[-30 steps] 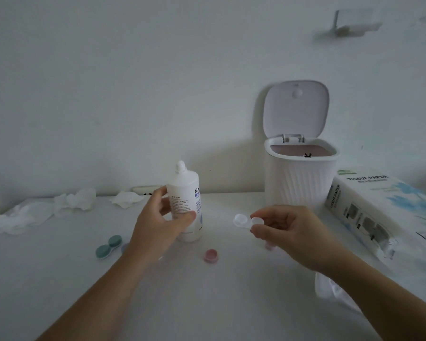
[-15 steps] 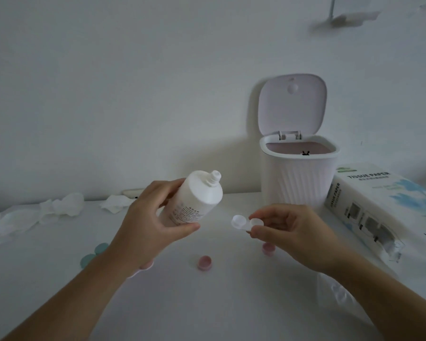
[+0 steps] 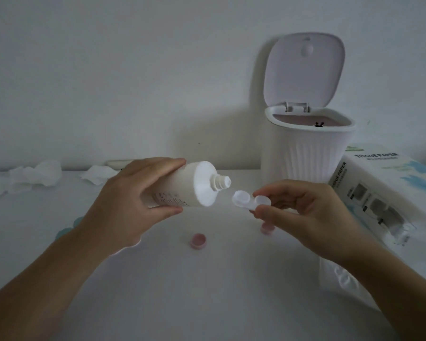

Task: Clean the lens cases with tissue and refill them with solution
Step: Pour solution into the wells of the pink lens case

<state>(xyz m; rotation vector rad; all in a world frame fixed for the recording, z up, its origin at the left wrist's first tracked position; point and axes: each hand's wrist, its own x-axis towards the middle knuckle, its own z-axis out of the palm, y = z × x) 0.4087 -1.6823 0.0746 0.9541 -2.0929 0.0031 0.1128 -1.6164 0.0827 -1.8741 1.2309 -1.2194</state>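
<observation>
Left hand [image 3: 130,203]: fingers and thumb wrapped round the white plastic solution bottle [image 3: 182,187], tipped sideways at frame centre, nozzle pointing right.
Right hand [image 3: 303,212]: fingertips pinching the clear twin-well lens case [image 3: 250,200], just below the nozzle.
Pink round cap [image 3: 198,240]: on the white table [image 3: 207,291], lower centre.

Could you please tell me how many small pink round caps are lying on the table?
2: one small pink round cap lies centre-front on the white table; another peeks below the right hand. Others may be hidden.
</observation>
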